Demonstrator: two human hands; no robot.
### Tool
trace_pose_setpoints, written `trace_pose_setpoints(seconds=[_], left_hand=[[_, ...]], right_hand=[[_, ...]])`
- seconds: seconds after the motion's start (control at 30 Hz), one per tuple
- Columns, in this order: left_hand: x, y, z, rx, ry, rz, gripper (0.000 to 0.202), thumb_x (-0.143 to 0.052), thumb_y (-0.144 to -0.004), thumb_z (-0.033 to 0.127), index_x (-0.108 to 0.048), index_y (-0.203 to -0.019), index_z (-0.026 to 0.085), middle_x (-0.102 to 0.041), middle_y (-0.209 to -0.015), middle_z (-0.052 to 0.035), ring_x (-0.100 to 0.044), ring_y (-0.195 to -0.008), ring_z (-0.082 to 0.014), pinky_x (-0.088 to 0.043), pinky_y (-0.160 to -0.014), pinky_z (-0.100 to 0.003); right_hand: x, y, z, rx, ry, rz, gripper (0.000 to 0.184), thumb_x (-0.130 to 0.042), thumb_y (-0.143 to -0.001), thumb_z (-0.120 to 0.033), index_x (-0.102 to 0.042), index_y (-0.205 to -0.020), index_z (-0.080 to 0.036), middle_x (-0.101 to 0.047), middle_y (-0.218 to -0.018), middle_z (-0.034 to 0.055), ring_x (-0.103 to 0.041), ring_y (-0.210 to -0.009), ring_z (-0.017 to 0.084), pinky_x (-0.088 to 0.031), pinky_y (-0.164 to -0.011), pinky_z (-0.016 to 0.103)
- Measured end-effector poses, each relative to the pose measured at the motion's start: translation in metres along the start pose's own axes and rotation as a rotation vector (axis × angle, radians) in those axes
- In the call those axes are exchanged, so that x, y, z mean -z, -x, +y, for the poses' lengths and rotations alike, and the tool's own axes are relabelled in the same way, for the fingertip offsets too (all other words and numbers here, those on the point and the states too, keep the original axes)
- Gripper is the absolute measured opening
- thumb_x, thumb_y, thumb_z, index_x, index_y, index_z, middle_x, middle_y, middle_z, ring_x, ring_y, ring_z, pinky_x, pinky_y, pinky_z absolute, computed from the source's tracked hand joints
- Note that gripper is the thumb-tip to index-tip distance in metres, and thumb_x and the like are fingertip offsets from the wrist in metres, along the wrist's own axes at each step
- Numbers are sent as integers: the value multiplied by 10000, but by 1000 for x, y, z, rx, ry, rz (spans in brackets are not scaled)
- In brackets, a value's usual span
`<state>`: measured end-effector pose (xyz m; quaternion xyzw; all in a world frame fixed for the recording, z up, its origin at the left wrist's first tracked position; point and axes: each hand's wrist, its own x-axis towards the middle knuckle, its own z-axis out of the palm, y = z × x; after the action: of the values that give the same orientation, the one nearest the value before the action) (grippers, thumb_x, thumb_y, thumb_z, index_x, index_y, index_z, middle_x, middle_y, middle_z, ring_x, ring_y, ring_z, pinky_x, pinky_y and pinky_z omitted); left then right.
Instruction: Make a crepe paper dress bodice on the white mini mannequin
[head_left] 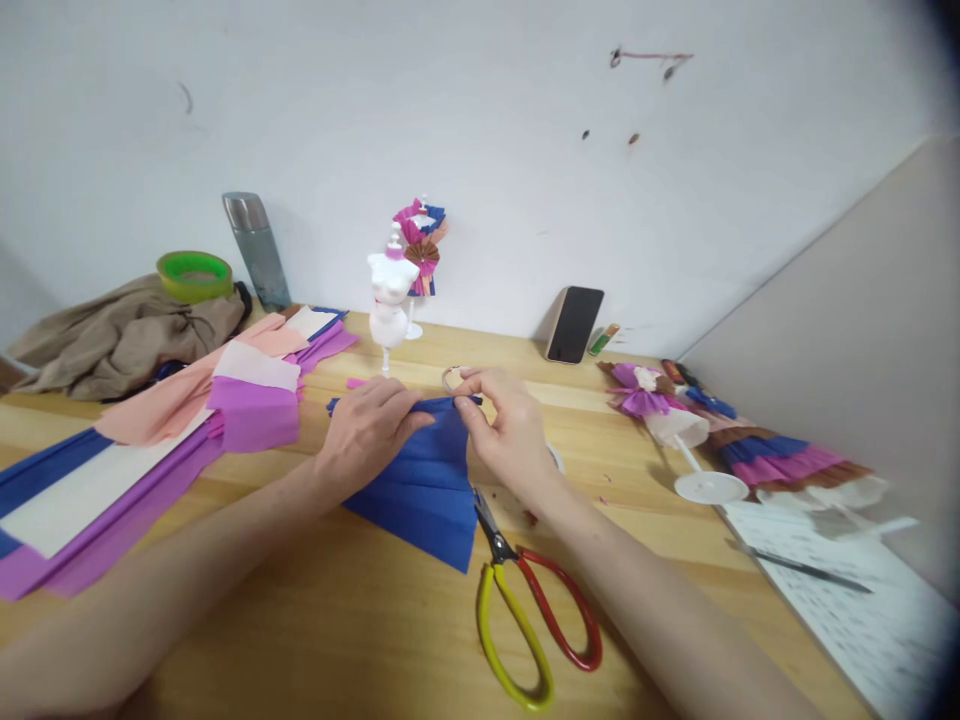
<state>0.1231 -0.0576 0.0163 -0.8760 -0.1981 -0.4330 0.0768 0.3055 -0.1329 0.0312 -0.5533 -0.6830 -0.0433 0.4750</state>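
A piece of blue crepe paper hangs between my two hands above the table, its upper edge gathered into small folds. My left hand is closed on the left part of that edge, the fingers lying over it. With thumb and forefinger, my right hand pinches the edge at its right end. Just below my right hand lie scissors with one yellow and one red handle. Beyond my hands stands a small white dress form with a purple band at its neck.
Strips of coloured crepe paper lie at left, near a brown cloth, green tape roll and bottle. A decorated dress form and phone stand by the wall. Paper-dressed forms and a pen lie right.
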Motion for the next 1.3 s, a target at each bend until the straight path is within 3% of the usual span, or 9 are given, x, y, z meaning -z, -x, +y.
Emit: trace_pose_setpoints(seconds=[0.23,0.43,0.67,0.77,0.83,0.9,0.97,1.17,1.3], left_hand=[[2,1,-2,-205,-188,-36,293,-447,-1020,342,-602,-1159,134,-688,-820,-71,-632,-692,-178,-479,-645,-284],[0,2,-1,-134,-121,-138,328,-401,-1030,311,-547,-1261,130,-670,-891,-97,-643,-780,-201,-511,-691,-302],[3,-1,-6,-84,37,-220,268,-357,-1037,245,-588,-1132,147,-627,-852,-55,-583,-743,-162,-455,-642,-265],[7,-5,-5,-81,58,-294,242,-368,-1024,218,-599,-1050,151,-613,-848,-52,-564,-744,-167,-458,-661,-282],[10,-7,-3,-91,63,-346,222,-377,-1009,175,-597,-1017,148,-597,-833,-48,-546,-724,-168,-449,-644,-286],[13,-9,1,-110,73,-376,202,-383,-998,137,-585,-999,147,-589,-830,-44,-535,-712,-164,-441,-631,-282],[15,-10,5,-143,103,-376,190,-389,-989,106,-573,-970,148,-584,-830,-42,-527,-700,-159,-438,-622,-275],[17,-13,10,-124,169,-371,236,-344,-1003,105,-571,-973,161,-557,-779,-24,-481,-622,-151,-416,-579,-270],[16,-14,8,-79,255,-378,270,-331,-1008,128,-592,-973,189,-552,-759,-13,-496,-636,-153,-417,-591,-264]], right_hand=[[1,-2,4,-64,-45,9,119,-545,-861,-202,-573,-750,-234,-706,-831,60,-651,-871,263,-466,-819,420],[1,-3,6,-94,-67,12,104,-551,-852,-201,-591,-763,-238,-714,-829,56,-660,-877,260,-475,-831,419],[3,-4,10,-97,-116,1,139,-530,-892,-241,-638,-804,-233,-739,-905,76,-673,-945,265,-491,-875,440],[9,-6,9,2,-100,-17,189,-539,-918,-329,-686,-1003,-244,-740,-1069,91,-647,-1094,282,-460,-969,478],[10,-7,7,104,-7,-54,262,-647,-858,-393,-685,-1081,-260,-741,-1111,84,-594,-1207,317,-359,-1072,538],[9,-6,4,178,83,-115,302,-737,-788,-415,-693,-1047,-266,-755,-1065,69,-562,-1254,341,-243,-1130,580],[7,-4,2,203,126,-162,253,-754,-779,-397,-693,-984,-261,-763,-1014,59,-577,-1234,334,-199,-1142,590],[4,-2,1,199,148,-190,92,-719,-819,-292,-651,-850,-238,-741,-916,53,-636,-1052,274,-251,-1106,587],[5,-3,0,160,93,-225,119,-703,-820,-220,-594,-772,-224,-718,-900,44,-632,-988,248,-291,-1078,565]])
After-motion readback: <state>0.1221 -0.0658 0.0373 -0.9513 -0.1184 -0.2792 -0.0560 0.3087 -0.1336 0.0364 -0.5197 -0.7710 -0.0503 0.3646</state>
